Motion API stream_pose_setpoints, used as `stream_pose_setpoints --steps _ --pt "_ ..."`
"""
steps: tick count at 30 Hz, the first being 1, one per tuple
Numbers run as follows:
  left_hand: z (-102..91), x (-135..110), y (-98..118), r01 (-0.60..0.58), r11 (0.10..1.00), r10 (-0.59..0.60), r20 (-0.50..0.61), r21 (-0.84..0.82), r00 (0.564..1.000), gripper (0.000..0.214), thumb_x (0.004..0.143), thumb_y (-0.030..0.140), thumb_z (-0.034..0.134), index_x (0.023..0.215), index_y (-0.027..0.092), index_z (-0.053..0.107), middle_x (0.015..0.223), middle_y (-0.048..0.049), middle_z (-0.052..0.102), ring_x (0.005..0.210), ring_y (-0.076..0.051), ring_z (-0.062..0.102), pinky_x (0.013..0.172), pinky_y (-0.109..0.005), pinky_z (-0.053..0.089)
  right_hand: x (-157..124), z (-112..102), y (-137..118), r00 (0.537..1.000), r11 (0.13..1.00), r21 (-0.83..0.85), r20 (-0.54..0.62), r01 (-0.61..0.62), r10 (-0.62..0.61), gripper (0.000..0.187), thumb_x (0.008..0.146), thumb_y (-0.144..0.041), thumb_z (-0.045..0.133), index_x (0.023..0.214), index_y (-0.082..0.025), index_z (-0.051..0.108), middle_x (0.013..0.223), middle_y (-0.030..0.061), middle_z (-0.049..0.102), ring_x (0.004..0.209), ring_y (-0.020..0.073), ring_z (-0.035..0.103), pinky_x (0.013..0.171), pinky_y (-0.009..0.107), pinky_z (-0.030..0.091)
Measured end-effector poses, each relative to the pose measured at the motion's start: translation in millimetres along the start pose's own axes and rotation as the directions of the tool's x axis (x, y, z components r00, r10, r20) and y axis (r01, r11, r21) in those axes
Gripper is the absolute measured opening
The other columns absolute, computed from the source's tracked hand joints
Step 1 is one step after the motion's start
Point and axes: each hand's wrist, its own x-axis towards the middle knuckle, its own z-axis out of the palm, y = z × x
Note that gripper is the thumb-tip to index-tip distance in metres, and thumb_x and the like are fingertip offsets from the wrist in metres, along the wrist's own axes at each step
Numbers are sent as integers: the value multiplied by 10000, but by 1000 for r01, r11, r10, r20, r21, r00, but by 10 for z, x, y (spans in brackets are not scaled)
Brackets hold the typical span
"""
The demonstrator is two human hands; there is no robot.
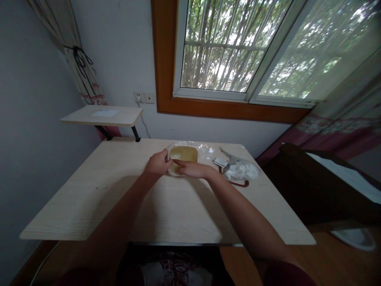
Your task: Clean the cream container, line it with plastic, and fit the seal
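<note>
A square, clear plastic container (183, 153) with a yellowish content stands near the far edge of a pale wooden table (89, 198). My left hand (157, 163) grips the container's left rim, fingers curled round it. My right hand (192, 169) lies over the container's near edge, its fingers stretched toward the left hand and pressing on the rim. What the fingertips pinch is too small to make out.
A clear bag of white powder (241, 170) lies right of the container, with a small white card (219, 161) and a dark red loop (239, 183) by it. A small shelf (101, 116) is fixed to the wall at the back left. A dark bed frame (312, 178) stands right of the table.
</note>
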Motion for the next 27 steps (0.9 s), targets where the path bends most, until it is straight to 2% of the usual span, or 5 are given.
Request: stream_pose_setpoints --steps 5,10,17,22,27 --pt "56 -6 16 -25 1000 25 23 -6 999 167 854 303 549 919 188 652 861 -66 701 793 -196 631 703 -286 412 131 78 135 917 847 382 4 -370 399 547 910 -161 437 1446 -70 498 1312 179 676 1093 252 693 882 310 542" --pt "94 -8 61 -49 999 50 33 -12 998 164 846 283 558 933 185 657 878 -74 706 814 -207 640 720 -291 419 215 196 268 870 798 432 -57 -421 490 441 909 -144 402 1312 -81 572 1101 159 749 914 245 721 775 314 556" --pt "123 -14 101 -33 999 34 52 -14 998 164 865 302 560 918 177 652 871 -75 703 817 -205 639 724 -289 430 280 357 335 929 871 401 -109 -284 353 438 865 -75 450 1233 -163 672 1235 109 720 1147 247 656 1019 333 480" --pt "151 -18 123 -85 996 84 76 5 994 127 858 275 555 885 181 635 876 -76 698 844 -216 641 738 -296 435 323 554 331 979 915 369 -59 -161 196 360 810 -48 511 1063 -169 737 1103 74 769 1026 229 689 947 335 521" --pt "157 -22 98 -101 995 102 74 -22 992 130 850 271 559 893 180 641 867 -65 693 829 -204 631 736 -289 434 284 571 305 984 934 333 -76 -130 163 363 850 -71 505 1136 -163 709 1203 101 737 1075 229 678 965 337 507"
